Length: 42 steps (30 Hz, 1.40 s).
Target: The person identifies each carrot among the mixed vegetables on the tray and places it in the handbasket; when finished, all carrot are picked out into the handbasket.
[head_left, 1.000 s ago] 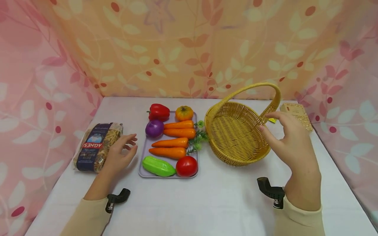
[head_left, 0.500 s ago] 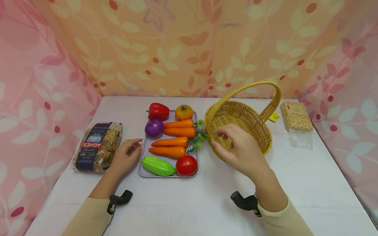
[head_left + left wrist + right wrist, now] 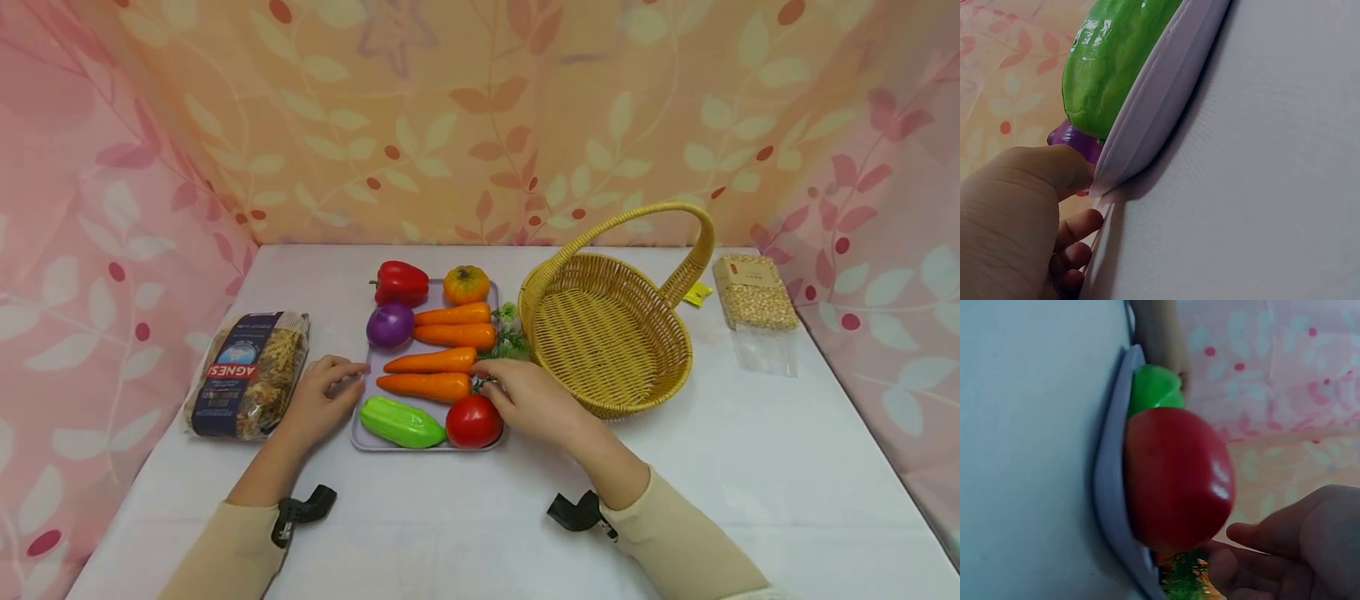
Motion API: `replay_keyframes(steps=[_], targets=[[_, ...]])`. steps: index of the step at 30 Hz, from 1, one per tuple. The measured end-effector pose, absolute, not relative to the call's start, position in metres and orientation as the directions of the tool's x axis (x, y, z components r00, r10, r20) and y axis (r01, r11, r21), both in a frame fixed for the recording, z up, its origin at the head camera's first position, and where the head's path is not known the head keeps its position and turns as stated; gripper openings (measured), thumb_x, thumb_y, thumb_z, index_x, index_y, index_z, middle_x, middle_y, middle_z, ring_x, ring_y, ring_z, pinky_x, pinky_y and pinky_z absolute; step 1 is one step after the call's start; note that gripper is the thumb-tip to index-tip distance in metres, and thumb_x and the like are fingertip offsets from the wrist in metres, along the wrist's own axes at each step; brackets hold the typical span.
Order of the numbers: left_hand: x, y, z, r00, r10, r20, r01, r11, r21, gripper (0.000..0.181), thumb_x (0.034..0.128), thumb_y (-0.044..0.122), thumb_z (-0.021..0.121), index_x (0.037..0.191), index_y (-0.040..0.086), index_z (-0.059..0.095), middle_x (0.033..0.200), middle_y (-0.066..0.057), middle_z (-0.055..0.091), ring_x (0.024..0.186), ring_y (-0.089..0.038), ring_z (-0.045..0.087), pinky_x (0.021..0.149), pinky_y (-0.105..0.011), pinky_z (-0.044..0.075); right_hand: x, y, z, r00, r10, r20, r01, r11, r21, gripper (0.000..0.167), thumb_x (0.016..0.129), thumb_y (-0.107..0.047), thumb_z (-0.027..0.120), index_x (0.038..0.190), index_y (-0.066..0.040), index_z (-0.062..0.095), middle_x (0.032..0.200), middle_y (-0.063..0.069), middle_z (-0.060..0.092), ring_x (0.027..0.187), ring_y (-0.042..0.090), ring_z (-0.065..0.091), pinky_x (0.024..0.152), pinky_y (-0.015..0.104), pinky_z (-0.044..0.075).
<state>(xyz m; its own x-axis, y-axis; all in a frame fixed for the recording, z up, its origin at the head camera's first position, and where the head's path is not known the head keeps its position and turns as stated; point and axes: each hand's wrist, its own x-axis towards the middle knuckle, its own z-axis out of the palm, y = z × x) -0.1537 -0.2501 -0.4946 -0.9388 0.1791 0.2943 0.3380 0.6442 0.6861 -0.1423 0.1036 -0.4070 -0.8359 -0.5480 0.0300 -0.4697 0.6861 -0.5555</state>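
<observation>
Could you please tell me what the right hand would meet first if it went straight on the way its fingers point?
The right hand would probably meet the leaves of the front carrot first; whether its fingers already touch them is unclear.

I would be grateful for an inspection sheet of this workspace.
Surface: white cloth, lying mostly flat.
Job's things: lilac tray holding four carrots, tomato, pumpkin, green gourd-like vegetable and purple round vegetable; red bell pepper at its far-left corner; wicker basket to its right, handle up.
Clutter: AGNESI bag left of the tray; yellow packet and grain packet right of the basket.
Hands: left hand at the tray's left edge; right hand at the nearest carrot's greens, beside the tomato; grip unclear for both.
Cables: thin dark line below the left wrist camera, possibly one; on the right, nothing seen.
Surroundings: floral fabric at the back and both sides.
</observation>
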Motion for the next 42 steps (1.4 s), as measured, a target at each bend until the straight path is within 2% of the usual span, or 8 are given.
replay_keyframes(steps=[5,14,20,24,30,36,39,42], targets=[[-0.151,-0.250,-0.492,-0.947,0.170,0.272,0.314,0.662,0.681,0.022,0.0952,0.003,0.070,0.117,0.006,0.076,0.108,-0.011,0.062,0.099,-0.025,0.050,0.082,-0.042,0.041,-0.148,0.099,-0.419,-0.832,-0.554,0.012,-0.477,0.705,-0.524,0.035,0.104,-0.005,0.054,0.137,-0.010,0.063,0.133,0.004,0.066,0.123,0.019,0.060,0.105,0.038,0.046],[-0.151,-0.250,-0.490,-0.945,0.173,0.278,0.321,0.655,0.684,0.021,0.0959,0.005,0.070,0.116,0.006,0.076,0.108,-0.013,0.063,0.098,-0.026,0.050,0.081,-0.040,0.040,-0.153,0.096,-0.431,-0.838,-0.544,0.045,-0.498,0.728,-0.471,0.036,0.096,-0.001,0.067,0.131,-0.009,0.065,0.126,0.005,0.068,0.119,0.020,0.062,0.103,0.038,0.047],[-0.152,-0.251,-0.495,-0.941,0.177,0.288,0.331,0.656,0.678,0.022,0.0947,0.004,0.071,0.116,0.006,0.076,0.109,-0.011,0.063,0.098,-0.025,0.050,0.081,-0.040,0.040,-0.154,0.095,-0.432,-0.838,-0.530,0.132,-0.527,0.722,-0.449,0.030,0.098,-0.008,0.069,0.128,-0.012,0.066,0.120,0.000,0.066,0.109,0.013,0.062,0.095,0.031,0.051],[-0.153,-0.252,-0.497,-0.938,0.181,0.295,0.339,0.652,0.679,0.022,0.0943,0.004,0.072,0.115,0.007,0.076,0.109,-0.011,0.063,0.098,-0.025,0.050,0.081,-0.039,0.040,-0.153,0.095,-0.429,-0.818,-0.523,0.239,-0.570,0.684,-0.455,0.028,0.099,-0.007,0.069,0.127,-0.009,0.068,0.115,0.000,0.060,0.100,0.011,0.061,0.089,0.027,0.053],[-0.154,-0.252,-0.497,-0.939,0.176,0.296,0.337,0.652,0.679,0.022,0.0945,0.004,0.072,0.115,0.008,0.076,0.108,-0.010,0.063,0.098,-0.024,0.050,0.081,-0.039,0.040,-0.151,0.094,-0.428,-0.788,-0.505,0.352,-0.616,0.640,-0.459,0.018,0.098,-0.005,0.069,0.115,-0.007,0.074,0.104,-0.001,0.053,0.088,0.009,0.055,0.079,0.023,0.052],[-0.154,-0.252,-0.497,-0.936,0.178,0.302,0.343,0.652,0.677,0.022,0.0943,0.004,0.072,0.116,0.008,0.077,0.108,-0.009,0.063,0.098,-0.024,0.051,0.081,-0.038,0.040,-0.152,0.092,-0.431,-0.763,-0.490,0.422,-0.646,0.615,-0.453,0.010,0.098,-0.008,0.069,0.107,-0.006,0.074,0.111,0.004,0.054,0.097,0.014,0.059,0.084,0.023,0.053],[-0.154,-0.252,-0.497,-0.936,0.179,0.302,0.343,0.652,0.676,0.022,0.0944,0.004,0.072,0.116,0.008,0.077,0.108,-0.010,0.064,0.099,-0.024,0.051,0.082,-0.039,0.040,-0.151,0.091,-0.430,-0.756,-0.486,0.439,-0.654,0.594,-0.468,0.009,0.101,-0.010,0.065,0.108,-0.006,0.071,0.120,0.006,0.059,0.108,0.018,0.062,0.093,0.026,0.052],[-0.155,-0.252,-0.497,-0.940,0.180,0.291,0.335,0.652,0.680,0.022,0.0949,0.005,0.072,0.116,0.008,0.076,0.108,-0.009,0.063,0.098,-0.024,0.051,0.082,-0.039,0.040,-0.150,0.090,-0.428,-0.767,-0.477,0.430,-0.642,0.566,-0.517,0.009,0.104,-0.010,0.061,0.111,-0.007,0.065,0.121,0.005,0.065,0.112,0.017,0.063,0.096,0.028,0.051]])
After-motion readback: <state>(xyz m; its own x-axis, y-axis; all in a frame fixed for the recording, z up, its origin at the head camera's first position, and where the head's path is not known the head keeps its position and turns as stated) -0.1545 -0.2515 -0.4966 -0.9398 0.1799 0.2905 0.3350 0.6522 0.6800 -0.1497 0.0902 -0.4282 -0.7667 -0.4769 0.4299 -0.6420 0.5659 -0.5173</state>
